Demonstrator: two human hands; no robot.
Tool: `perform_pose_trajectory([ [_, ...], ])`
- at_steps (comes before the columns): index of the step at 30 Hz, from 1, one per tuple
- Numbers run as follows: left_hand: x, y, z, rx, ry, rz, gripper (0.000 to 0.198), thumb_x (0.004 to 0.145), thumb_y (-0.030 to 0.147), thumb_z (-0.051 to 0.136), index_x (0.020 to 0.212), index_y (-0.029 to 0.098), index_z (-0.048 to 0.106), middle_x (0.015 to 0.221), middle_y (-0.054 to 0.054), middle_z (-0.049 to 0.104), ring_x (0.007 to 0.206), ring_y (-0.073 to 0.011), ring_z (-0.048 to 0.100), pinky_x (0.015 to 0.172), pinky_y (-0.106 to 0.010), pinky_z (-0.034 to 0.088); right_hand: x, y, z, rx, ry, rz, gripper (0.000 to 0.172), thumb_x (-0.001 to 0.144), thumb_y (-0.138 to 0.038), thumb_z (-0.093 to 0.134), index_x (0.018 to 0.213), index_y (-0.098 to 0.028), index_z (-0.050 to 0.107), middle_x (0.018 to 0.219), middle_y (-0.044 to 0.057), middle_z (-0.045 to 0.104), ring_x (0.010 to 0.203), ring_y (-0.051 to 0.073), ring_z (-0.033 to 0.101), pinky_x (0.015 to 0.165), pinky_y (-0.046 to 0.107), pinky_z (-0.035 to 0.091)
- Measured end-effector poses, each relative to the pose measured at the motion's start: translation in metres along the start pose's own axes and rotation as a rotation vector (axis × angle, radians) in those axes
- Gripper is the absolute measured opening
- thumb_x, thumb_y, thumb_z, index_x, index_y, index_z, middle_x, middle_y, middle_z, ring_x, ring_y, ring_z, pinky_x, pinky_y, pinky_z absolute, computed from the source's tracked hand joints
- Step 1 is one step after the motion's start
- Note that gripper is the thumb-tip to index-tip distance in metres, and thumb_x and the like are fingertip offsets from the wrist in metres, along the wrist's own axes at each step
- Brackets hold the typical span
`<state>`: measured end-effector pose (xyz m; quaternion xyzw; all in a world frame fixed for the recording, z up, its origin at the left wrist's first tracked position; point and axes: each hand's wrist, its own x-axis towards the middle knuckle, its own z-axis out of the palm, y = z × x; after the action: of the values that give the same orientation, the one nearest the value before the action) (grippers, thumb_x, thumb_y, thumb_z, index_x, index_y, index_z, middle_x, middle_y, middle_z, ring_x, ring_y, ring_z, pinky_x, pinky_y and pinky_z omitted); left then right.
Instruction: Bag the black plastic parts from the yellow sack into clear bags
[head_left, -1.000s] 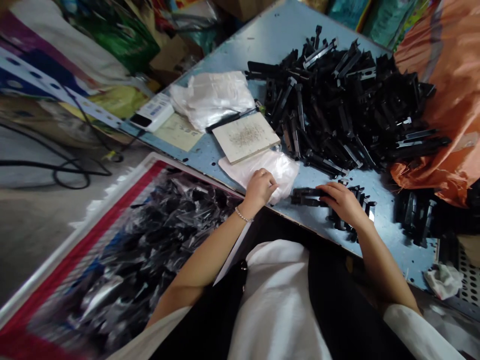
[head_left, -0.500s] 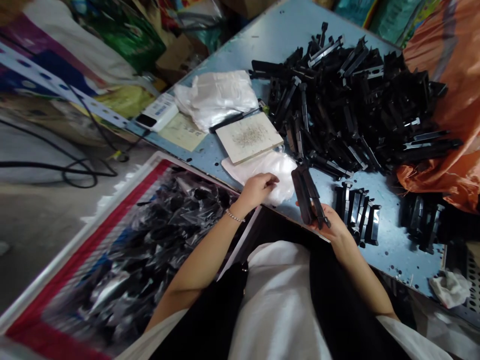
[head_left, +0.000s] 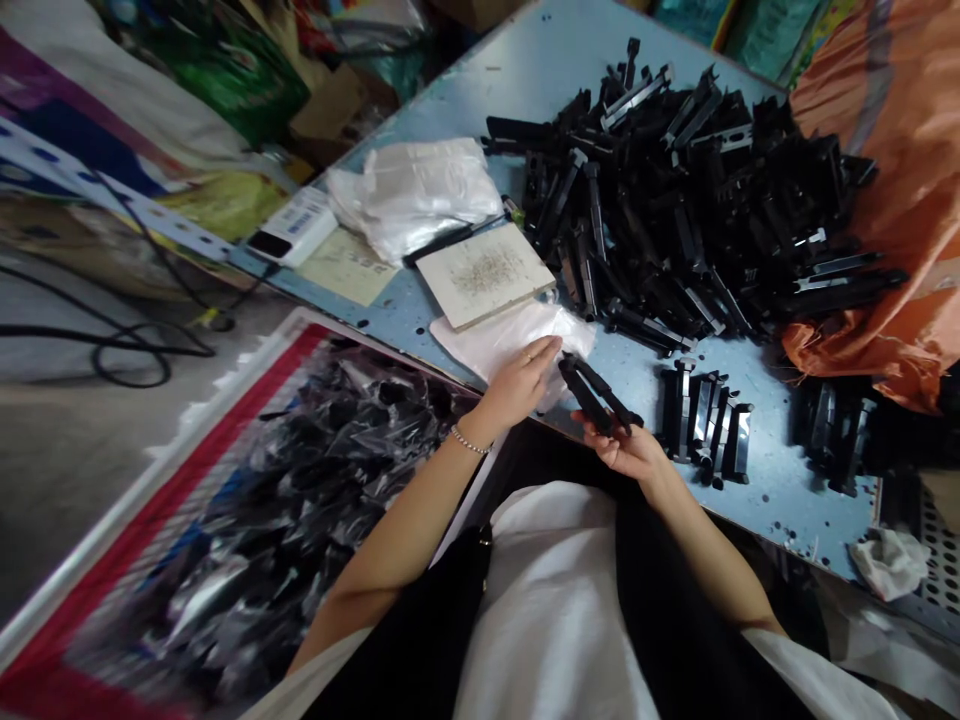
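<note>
My right hand is closed around the lower end of a pair of long black plastic parts, which tilt up and to the left over the table's front edge. On the clear plastic bags, my left hand rests with its fingers stretched out, close to the tips of the black parts. Whether it has caught a bag cannot be seen. A short row of similar black parts lies to the right of my right hand. Beyond it spreads a large heap of the same black parts.
A beige board lies over part of the bags, with another bag stack behind. A white device sits at the table's left edge. Below left stands a red-rimmed crate of bagged black pieces. An orange sack borders the right.
My left hand has gone from curled fingers to outstretched ones on the bags. The black parts in my right hand have tipped lower and moved slightly left. The whole view has shifted a little.
</note>
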<state>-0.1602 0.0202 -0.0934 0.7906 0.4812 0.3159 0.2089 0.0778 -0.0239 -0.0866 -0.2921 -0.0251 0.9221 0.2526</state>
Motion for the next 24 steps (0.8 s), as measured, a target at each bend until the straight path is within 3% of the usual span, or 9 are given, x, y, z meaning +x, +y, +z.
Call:
perform_pose_trajectory([
  [3, -0.014, 0.021, 0.0, -0.003, 0.022, 0.073, 0.074, 0.089, 0.001, 0.037, 0.158, 0.023, 0.022, 0.157, -0.012, 0.038, 0.144, -0.0236, 0.041, 0.119, -0.044, 0.039, 0.012, 0.0, 0.001, -0.01, -0.027, -0.038, 0.029, 0.078, -0.024, 0.071, 0.105, -0.014, 0.065, 0.078, 0.002, 0.063, 0.061, 0.008, 0.048, 0.04, 0.01, 0.041],
  [8, -0.033, 0.062, -0.001, -0.056, -0.03, 0.184, 0.077, 0.092, 0.002, 0.036, 0.16, 0.027, 0.011, 0.156, -0.012, 0.04, 0.143, -0.0223, 0.042, 0.118, -0.041, 0.042, 0.026, 0.01, 0.009, -0.394, 0.24, -0.321, 0.023, 0.078, -0.037, 0.074, 0.084, -0.017, 0.064, 0.07, 0.0, 0.06, 0.059, 0.01, 0.05, 0.047, 0.018, 0.042],
  [11, -0.04, 0.08, -0.008, -0.039, -0.133, 0.232, 0.07, 0.094, 0.011, 0.045, 0.158, 0.024, 0.019, 0.149, -0.014, 0.048, 0.136, -0.0238, 0.05, 0.111, -0.041, 0.049, 0.019, 0.018, 0.021, -0.739, 0.334, -0.526, 0.021, 0.082, -0.038, 0.07, 0.084, -0.017, 0.068, 0.073, -0.001, 0.061, 0.067, 0.012, 0.054, 0.059, 0.022, 0.047],
  [14, -0.054, 0.092, -0.031, 0.015, -0.129, 0.185, 0.051, 0.097, 0.024, 0.051, 0.147, 0.022, 0.043, 0.132, -0.012, 0.062, 0.121, -0.0224, 0.062, 0.105, -0.037, 0.053, -0.007, 0.015, 0.035, -1.198, 0.187, -0.61, 0.022, 0.089, -0.033, 0.063, 0.102, -0.019, 0.071, 0.09, 0.001, 0.068, 0.081, 0.015, 0.061, 0.075, 0.027, 0.052],
  [16, -0.067, 0.092, -0.055, 0.052, -0.153, 0.08, 0.041, 0.099, 0.03, 0.05, 0.139, 0.021, 0.053, 0.126, -0.01, 0.065, 0.115, -0.0216, 0.065, 0.104, -0.036, 0.052, -0.031, 0.002, 0.041, -1.435, 0.088, -0.624, 0.031, 0.095, -0.029, 0.055, 0.122, -0.021, 0.067, 0.105, 0.005, 0.069, 0.09, 0.017, 0.065, 0.084, 0.031, 0.053],
  [17, -0.075, 0.089, -0.067, 0.075, -0.197, 0.02, 0.04, 0.099, 0.034, 0.049, 0.136, 0.021, 0.056, 0.126, -0.009, 0.065, 0.114, -0.0219, 0.065, 0.104, -0.035, 0.052, -0.043, -0.009, 0.041, -1.561, 0.121, -0.674, 0.035, 0.097, -0.025, 0.049, 0.129, -0.023, 0.064, 0.111, 0.007, 0.069, 0.094, 0.018, 0.065, 0.087, 0.033, 0.053],
  [19, -0.087, 0.075, -0.083, 0.13, -0.324, -0.085, 0.039, 0.098, 0.038, 0.049, 0.131, 0.021, 0.061, 0.125, -0.009, 0.067, 0.11, -0.0232, 0.067, 0.1, -0.035, 0.054, -0.064, -0.037, 0.034, -1.866, 0.365, -0.82, 0.042, 0.099, -0.015, 0.04, 0.133, -0.023, 0.061, 0.122, 0.01, 0.065, 0.108, 0.022, 0.062, 0.096, 0.039, 0.051],
  [21, -0.093, 0.055, -0.087, 0.209, -0.459, -0.197, 0.036, 0.095, 0.036, 0.051, 0.124, 0.02, 0.066, 0.121, -0.009, 0.069, 0.107, -0.0254, 0.068, 0.095, -0.036, 0.055, -0.077, -0.066, 0.02, -2.214, 0.649, -0.844, 0.045, 0.096, -0.008, 0.038, 0.13, -0.021, 0.064, 0.132, 0.015, 0.06, 0.124, 0.029, 0.052, 0.101, 0.048, 0.047],
  [24, -0.086, 0.033, -0.076, 0.371, -0.536, -0.367, 0.028, 0.091, 0.027, 0.054, 0.111, 0.016, 0.071, 0.109, -0.013, 0.071, 0.098, -0.0291, 0.07, 0.087, -0.04, 0.056, -0.082, -0.1, 0.001, -2.59, 0.749, -0.689, 0.039, 0.093, -0.008, 0.045, 0.121, -0.019, 0.07, 0.144, 0.017, 0.052, 0.136, 0.038, 0.039, 0.098, 0.056, 0.046],
])
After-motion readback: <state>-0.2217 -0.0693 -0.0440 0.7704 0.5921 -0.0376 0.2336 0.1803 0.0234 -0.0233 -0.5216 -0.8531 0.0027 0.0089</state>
